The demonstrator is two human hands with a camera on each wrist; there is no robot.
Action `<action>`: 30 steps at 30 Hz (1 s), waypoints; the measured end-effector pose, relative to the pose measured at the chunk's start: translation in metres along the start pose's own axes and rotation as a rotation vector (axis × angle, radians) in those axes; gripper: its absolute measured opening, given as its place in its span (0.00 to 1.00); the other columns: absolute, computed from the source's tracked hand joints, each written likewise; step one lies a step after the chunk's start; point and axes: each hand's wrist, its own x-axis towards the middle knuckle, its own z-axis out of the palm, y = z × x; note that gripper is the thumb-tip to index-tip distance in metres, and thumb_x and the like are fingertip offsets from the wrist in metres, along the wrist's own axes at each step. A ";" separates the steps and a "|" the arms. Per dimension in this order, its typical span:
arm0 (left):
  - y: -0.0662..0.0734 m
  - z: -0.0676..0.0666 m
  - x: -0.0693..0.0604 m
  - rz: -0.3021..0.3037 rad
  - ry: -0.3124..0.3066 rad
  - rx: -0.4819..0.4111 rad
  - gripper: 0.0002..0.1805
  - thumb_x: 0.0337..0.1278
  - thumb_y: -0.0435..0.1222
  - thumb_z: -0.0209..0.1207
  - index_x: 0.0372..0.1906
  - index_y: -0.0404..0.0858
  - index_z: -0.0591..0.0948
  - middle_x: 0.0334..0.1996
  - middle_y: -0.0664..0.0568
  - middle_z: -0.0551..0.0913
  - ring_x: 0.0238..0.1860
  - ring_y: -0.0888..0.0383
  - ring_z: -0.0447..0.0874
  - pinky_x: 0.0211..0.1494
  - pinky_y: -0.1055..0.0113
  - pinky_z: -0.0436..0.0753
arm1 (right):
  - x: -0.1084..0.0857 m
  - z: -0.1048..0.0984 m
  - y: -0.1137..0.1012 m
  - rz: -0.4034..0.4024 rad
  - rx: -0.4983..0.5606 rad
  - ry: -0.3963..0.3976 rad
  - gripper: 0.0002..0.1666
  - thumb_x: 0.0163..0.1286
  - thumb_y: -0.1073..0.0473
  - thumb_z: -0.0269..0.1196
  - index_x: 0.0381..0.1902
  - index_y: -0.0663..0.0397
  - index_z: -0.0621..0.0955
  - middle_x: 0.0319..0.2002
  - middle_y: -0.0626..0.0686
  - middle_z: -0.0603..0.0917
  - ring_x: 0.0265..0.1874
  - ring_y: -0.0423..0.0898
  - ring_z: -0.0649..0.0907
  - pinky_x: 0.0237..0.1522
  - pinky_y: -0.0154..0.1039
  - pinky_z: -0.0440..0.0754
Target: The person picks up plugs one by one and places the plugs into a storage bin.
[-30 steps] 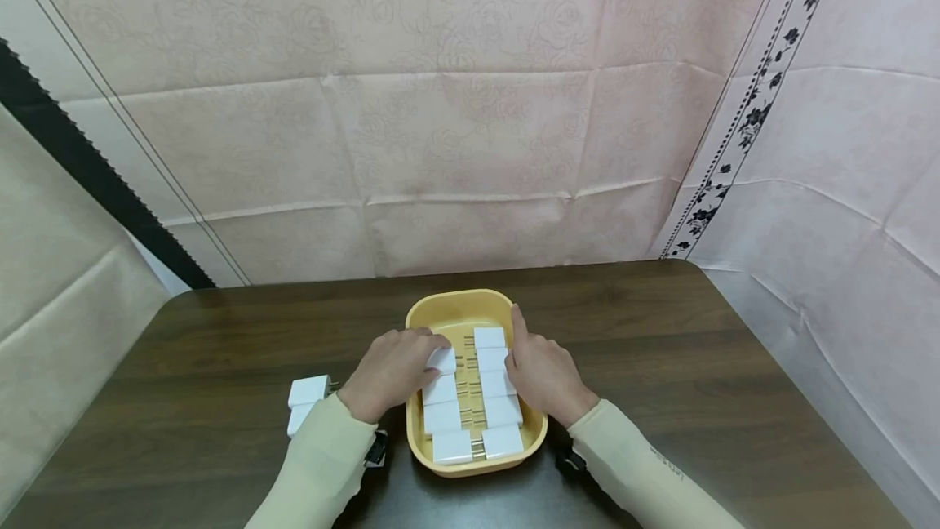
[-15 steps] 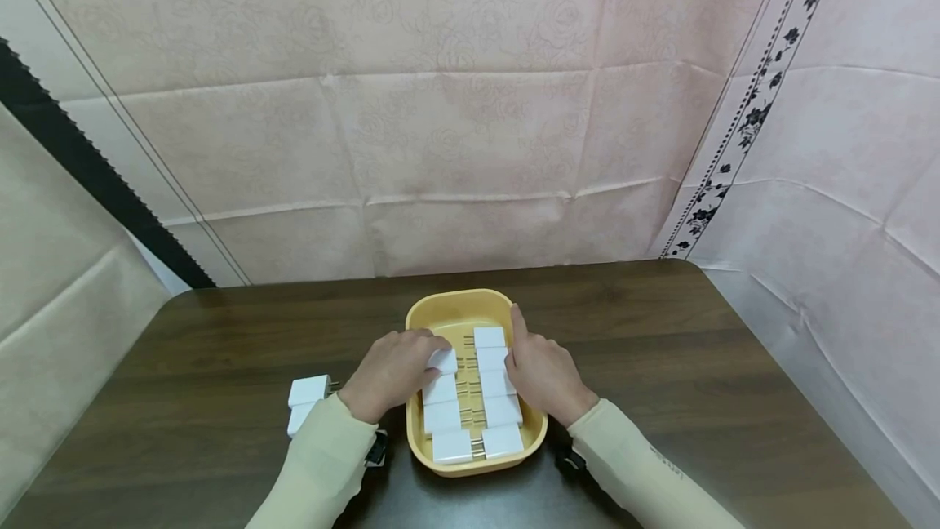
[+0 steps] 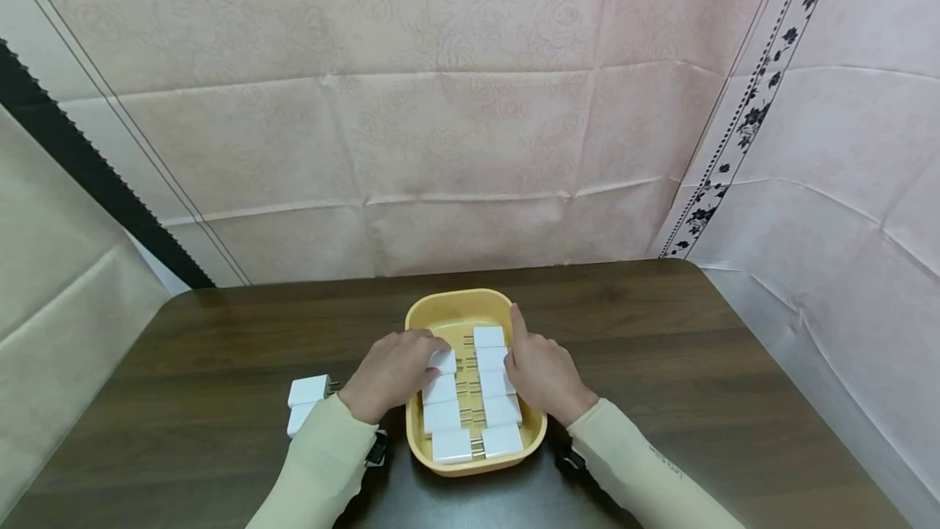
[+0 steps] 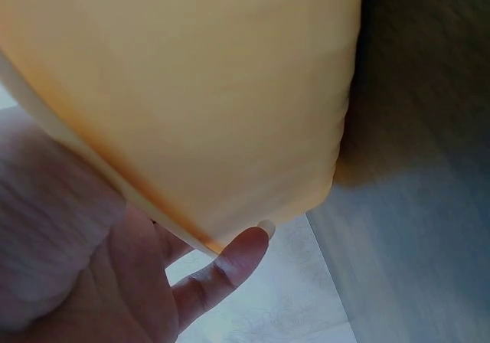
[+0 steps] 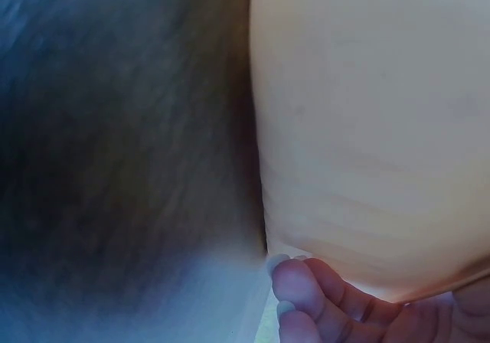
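Note:
A yellow plastic tub (image 3: pixel 457 305) holds two columns of white plug adapters, the columns' metal prongs facing each other. My left hand (image 3: pixel 394 371) reaches over the tub's left rim, thumb and index finger pinching the farthest white plug adapter (image 3: pixel 443 362) of the left column, which they partly cover. In the left wrist view, one of its fingers (image 4: pixel 243 255) lies by the tub's outer wall (image 4: pixel 214 90). On the right rim, my right hand (image 3: pixel 547 374) grips the tub, index finger straight along the edge. Its curled fingers (image 5: pixel 302 289) show against the outside wall (image 5: pixel 375 129).
Two more white plug adapters (image 3: pixel 309 390) lie on the dark wooden table (image 3: pixel 220 431), left of the tub and partly behind the left sleeve (image 3: pixel 323 455). A pale patterned cloth (image 3: pixel 470 137) hangs beyond the table's back edge.

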 end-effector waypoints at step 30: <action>-0.002 0.002 0.001 -0.003 -0.002 -0.014 0.18 0.58 0.36 0.70 0.54 0.42 0.86 0.49 0.50 0.86 0.38 0.57 0.76 0.49 0.57 0.81 | 0.000 0.002 0.003 -0.016 -0.012 0.006 0.43 0.76 0.57 0.56 0.80 0.62 0.51 0.16 0.48 0.71 0.10 0.42 0.70 0.14 0.36 0.65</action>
